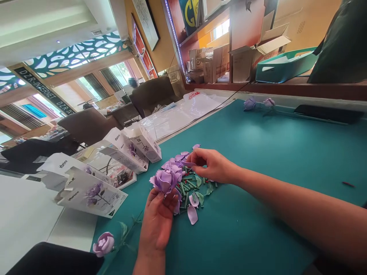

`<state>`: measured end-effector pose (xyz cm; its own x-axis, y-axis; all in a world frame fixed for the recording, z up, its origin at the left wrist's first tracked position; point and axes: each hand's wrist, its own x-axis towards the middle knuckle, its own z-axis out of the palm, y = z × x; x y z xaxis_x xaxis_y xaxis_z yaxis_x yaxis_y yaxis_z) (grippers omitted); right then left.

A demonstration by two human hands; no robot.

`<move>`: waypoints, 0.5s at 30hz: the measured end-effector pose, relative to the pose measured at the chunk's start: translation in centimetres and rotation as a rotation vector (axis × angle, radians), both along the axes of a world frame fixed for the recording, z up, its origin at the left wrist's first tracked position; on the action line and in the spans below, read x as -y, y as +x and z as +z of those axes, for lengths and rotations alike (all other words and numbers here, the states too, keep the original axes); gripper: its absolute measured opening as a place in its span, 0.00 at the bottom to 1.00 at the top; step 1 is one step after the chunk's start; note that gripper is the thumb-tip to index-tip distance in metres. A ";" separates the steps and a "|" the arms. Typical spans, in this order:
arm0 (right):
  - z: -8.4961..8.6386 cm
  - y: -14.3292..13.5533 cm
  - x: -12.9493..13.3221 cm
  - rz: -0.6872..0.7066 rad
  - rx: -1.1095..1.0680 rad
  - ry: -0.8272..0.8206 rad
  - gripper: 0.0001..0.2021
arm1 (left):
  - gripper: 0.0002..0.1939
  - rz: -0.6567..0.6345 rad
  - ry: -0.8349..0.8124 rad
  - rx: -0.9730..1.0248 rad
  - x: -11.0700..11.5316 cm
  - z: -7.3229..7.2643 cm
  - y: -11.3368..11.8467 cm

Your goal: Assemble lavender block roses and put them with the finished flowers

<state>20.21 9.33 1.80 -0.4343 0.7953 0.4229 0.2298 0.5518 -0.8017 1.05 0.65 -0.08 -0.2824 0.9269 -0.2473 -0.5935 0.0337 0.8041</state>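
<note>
Printed boxes, teal tray

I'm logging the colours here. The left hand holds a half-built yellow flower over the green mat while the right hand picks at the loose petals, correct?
Not quite: the half-built plastic flower in the left hand is purple, not yellow, as the head view shows. The rest stands: it is over the green mat, and the right hand picks at the loose purple petals.

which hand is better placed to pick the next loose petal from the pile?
Right, probably. The right hand is already at the pile of loose purple petals, fingertips pinching one. The left hand is occupied, holding the part-built purple flower upright beside the pile.
</note>
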 end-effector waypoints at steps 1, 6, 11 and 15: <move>0.1 0.0 0.2 0.008 -0.005 0.034 0.03 | 0.13 -0.003 0.003 -0.006 0.0 0.0 0.0; 0.0 -0.4 1.2 0.070 0.040 0.270 0.06 | 0.13 0.018 -0.001 -0.017 -0.1 -0.1 -0.1; -0.1 -1.1 2.3 0.143 0.145 0.340 0.03 | 0.12 0.038 -0.005 -0.020 -0.1 -0.2 -0.2; -0.4 -1.3 2.6 0.153 0.150 0.358 0.02 | 0.12 0.025 0.005 -0.043 0.0 -0.2 0.1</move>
